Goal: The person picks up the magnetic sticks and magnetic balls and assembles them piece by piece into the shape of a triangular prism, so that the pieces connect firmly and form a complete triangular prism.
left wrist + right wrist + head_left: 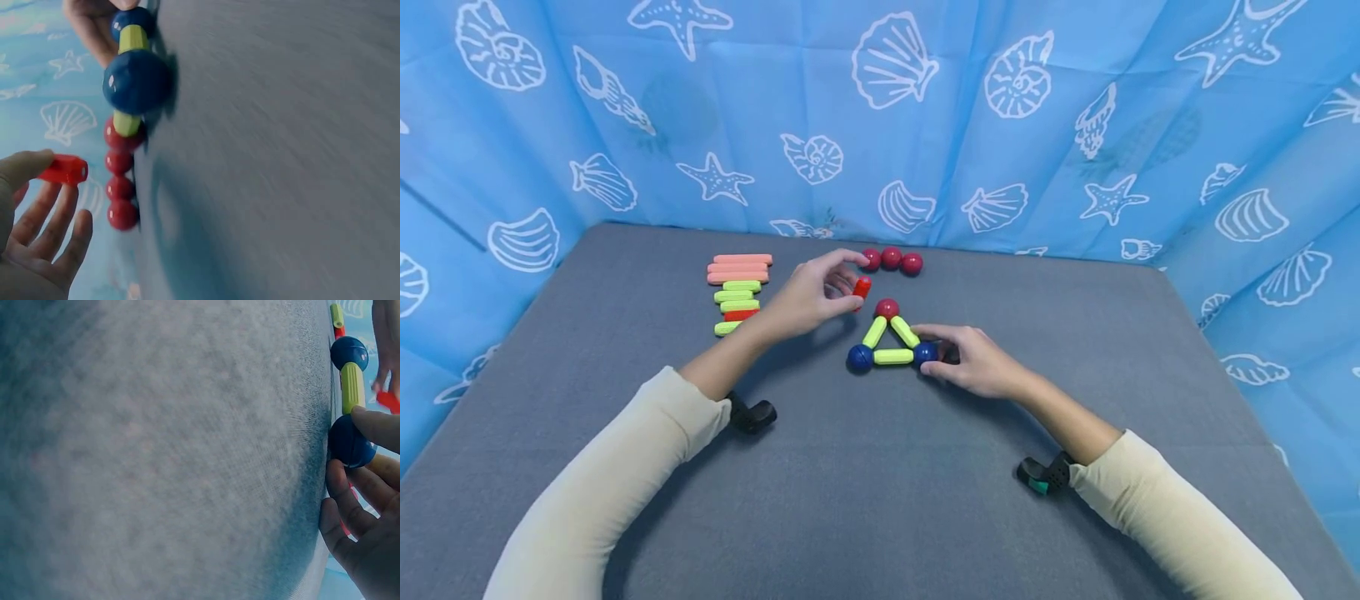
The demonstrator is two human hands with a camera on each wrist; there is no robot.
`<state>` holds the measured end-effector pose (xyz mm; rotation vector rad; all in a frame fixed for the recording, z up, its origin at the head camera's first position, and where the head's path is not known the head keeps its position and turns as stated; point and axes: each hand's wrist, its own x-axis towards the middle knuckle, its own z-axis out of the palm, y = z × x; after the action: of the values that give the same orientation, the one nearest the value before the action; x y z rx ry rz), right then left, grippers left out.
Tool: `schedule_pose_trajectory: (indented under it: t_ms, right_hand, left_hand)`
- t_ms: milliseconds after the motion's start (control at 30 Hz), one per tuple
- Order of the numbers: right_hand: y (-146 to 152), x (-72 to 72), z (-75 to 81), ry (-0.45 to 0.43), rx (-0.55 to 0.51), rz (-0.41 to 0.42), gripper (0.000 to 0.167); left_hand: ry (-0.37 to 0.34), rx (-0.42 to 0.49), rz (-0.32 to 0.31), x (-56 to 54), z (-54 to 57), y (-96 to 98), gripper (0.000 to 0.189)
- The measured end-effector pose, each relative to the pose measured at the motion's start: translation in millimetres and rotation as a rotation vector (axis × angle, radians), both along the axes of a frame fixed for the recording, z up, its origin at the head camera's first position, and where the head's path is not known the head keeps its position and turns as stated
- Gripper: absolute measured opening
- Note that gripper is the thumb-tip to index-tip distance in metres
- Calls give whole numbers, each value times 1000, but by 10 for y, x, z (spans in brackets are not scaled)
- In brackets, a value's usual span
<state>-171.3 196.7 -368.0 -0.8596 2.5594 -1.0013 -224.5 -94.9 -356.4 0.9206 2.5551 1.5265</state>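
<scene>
Near frame centre the left hand [822,293] pinches a red stick [862,287] and, right of centre, the right hand [976,360] grips a blue ball [926,354].

Head view: illumination was bright and even, apparently from above; soft shadows fell on the grey tabletop [880,500] beside both sleeves [602,475]. Left wrist view: the tabletop was streaked with blur, the curtain [37,94] looked pale and hazy, and a white glint marked the nearer blue ball [139,82]. Right wrist view: the tabletop was grainy and unfocused, darkening toward the left edge.
</scene>
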Motion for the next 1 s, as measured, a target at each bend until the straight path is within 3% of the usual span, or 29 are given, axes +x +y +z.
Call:
schedule_pose_trajectory:
  t_ms: [233,400,633,800,1000]
  right_hand:
    - [-25,2,1,-3,-7,2,57]
    - [-16,1,6,-6,-1,0,56]
    - [-3,-1,-1,-4,2,-4,56]
    - [-6,-2,-8,-15,2,-2,57]
    - [-10,3,0,-13,2,-8,57]
  left_hand:
    - [-23,71,-20,-135,-64,317,43]
    - [-39,76,-46,-164,-120,380,38]
    - [-62,37,-35,-167,-168,389,41]
    - [-81,24,-34,-99,-128,275,50]
    - [-27,-87,-19,45,15,-158,40]
